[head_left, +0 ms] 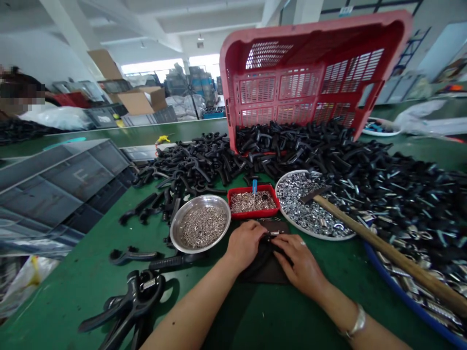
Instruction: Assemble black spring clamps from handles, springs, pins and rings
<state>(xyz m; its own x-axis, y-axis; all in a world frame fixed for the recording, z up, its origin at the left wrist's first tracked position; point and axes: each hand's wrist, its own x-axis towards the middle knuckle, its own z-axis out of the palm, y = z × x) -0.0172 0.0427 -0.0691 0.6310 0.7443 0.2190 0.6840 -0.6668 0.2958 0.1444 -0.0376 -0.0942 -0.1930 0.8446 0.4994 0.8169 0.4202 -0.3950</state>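
Over a dark mat point(268, 277) my left hand point(247, 244) pinches a black hand grip strengthener point(269, 237) from the left. A metal coil spring shows at its upper end. From the other side, the fingers of my right hand point(301, 265) close on the same piece beside the spring. Its lower part is dark against the mat and partly covered by my hands. Beyond my fingers is a red tray point(251, 215) of small metal pins with a blue-handled tool point(254, 187) standing in it. A steel bowl point(175, 233) of tiny metal parts is left of my hands.
A hammer point(346, 221) lies across a white tray point(292, 221) of metal pieces and a blue-rimmed basin point(386, 277). Black handles point(197, 163) spill from a tipped red crate point(314, 29). Finished-looking grips point(134, 301) lie front left, near grey crates point(83, 175). A person point(22, 92) is far left.
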